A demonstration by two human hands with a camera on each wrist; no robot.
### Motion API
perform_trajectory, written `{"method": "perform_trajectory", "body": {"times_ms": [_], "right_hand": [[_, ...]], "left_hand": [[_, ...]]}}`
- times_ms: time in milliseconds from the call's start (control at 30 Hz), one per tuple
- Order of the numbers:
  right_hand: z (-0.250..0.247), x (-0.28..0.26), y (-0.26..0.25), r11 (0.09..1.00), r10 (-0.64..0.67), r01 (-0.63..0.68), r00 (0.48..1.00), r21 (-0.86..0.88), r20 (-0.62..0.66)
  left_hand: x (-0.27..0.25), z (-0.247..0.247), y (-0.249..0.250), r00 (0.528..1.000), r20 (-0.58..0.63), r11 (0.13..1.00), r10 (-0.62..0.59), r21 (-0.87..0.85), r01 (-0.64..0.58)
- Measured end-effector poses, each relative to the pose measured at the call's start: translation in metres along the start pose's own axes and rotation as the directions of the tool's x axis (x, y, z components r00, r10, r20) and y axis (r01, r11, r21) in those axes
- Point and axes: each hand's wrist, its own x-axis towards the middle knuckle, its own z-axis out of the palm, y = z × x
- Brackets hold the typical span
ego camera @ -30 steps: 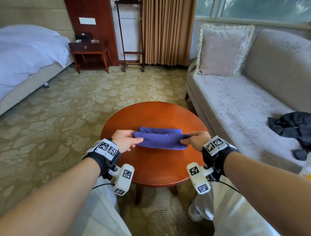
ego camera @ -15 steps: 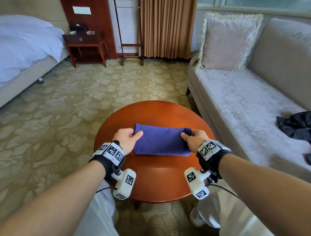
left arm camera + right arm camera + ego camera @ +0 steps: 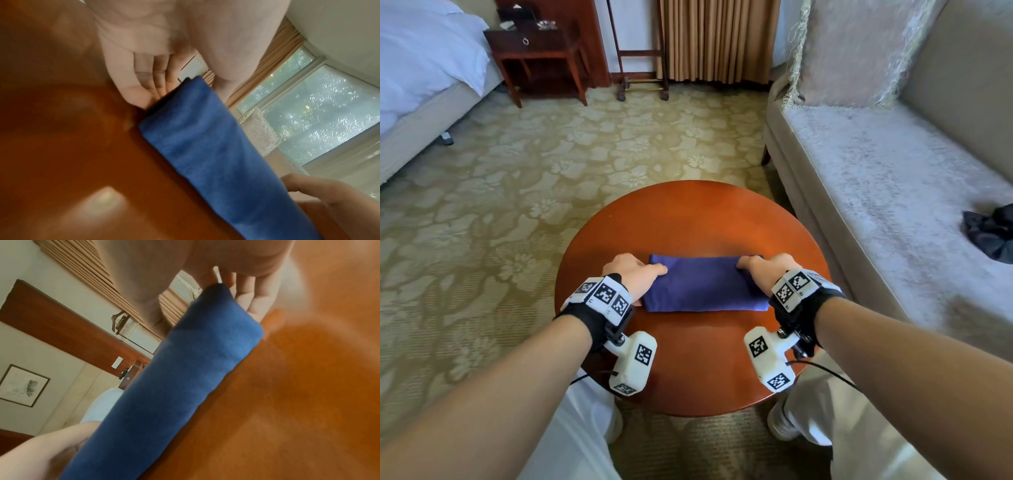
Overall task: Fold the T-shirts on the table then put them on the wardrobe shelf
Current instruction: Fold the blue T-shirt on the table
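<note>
The folded blue T-shirt (image 3: 703, 287) lies flat on the round wooden table (image 3: 688, 219), nearer the table's near edge than its far edge. The left hand (image 3: 631, 274) grips the T-shirt's left end: fingers (image 3: 144, 91) tucked beneath the fabric, thumb on top. The right hand (image 3: 767, 270) grips the right end the same way, fingers (image 3: 251, 303) under the cloth, thumb above. A dark crumpled garment (image 3: 991, 236) lies on the sofa (image 3: 876, 178) to the right of the table.
</note>
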Motion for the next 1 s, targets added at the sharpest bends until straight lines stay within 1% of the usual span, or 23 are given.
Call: {"method": "perform_trajectory", "body": {"times_ms": [67,133,233,267,367,433,467,567,633,700,800,833,900,1000], "right_hand": [[0.000,-0.002,-0.002,0.998,-0.021,0.022,0.999,-0.051,0.033],[0.002,-0.004,-0.003,0.993,-0.022,0.027,0.999,-0.115,0.041],[0.008,-0.006,-0.004,0.975,-0.029,0.041,0.998,-0.220,0.055],[0.009,-0.008,-0.004,0.969,-0.026,0.043,0.997,-0.241,0.073],[0.007,-0.017,-0.002,0.963,-0.005,0.031,0.995,-0.267,0.098],[0.007,-0.024,0.000,0.969,0.016,0.014,0.993,-0.247,0.118],[0.007,-0.027,0.000,0.971,0.008,0.025,0.991,-0.239,0.137],[0.003,-0.032,0.009,0.982,-0.044,0.074,0.984,-0.171,0.174],[-0.017,-0.041,0.018,0.990,-0.072,0.092,0.983,-0.109,0.171],[-0.042,-0.051,0.031,0.997,-0.081,0.081,0.988,0.003,0.131],[-0.084,-0.060,0.054,0.977,-0.030,0.020,0.999,0.212,0.042],[-0.099,-0.059,0.066,0.964,-0.011,0.005,1.000,0.264,0.020],[-0.130,-0.055,0.094,0.936,0.021,-0.016,1.000,0.352,-0.010],[-0.185,-0.084,0.127,0.899,0.076,-0.027,0.992,0.437,-0.096]], "left_hand": [[0.000,0.000,0.002,0.998,0.033,0.998,-0.056,-0.010,0.057],[-0.003,0.002,0.006,0.994,0.065,0.995,-0.086,0.055,0.083],[-0.007,0.005,0.009,0.994,0.079,0.970,-0.081,0.237,0.060],[-0.009,0.005,0.009,0.994,0.079,0.960,-0.076,0.274,0.052],[-0.013,0.006,0.004,0.990,0.100,0.939,-0.095,0.338,0.056],[-0.017,0.006,0.001,0.991,0.107,0.936,-0.086,0.350,0.043],[-0.020,0.006,0.001,0.992,0.103,0.939,-0.073,0.342,0.033],[-0.033,0.006,0.012,0.995,0.090,0.959,-0.035,0.282,0.008],[-0.042,0.008,0.023,0.995,0.096,0.976,-0.019,0.219,-0.002],[-0.052,0.012,0.038,0.990,0.140,0.996,0.002,0.091,-0.015],[-0.059,0.030,0.065,0.973,0.194,0.988,0.123,-0.117,-0.101],[-0.055,0.042,0.075,0.965,0.205,0.976,0.165,-0.178,-0.129],[-0.069,0.065,0.105,0.932,0.252,0.944,0.259,-0.270,-0.189],[-0.121,0.094,0.159,0.870,0.328,0.904,0.367,-0.346,-0.251]]}}
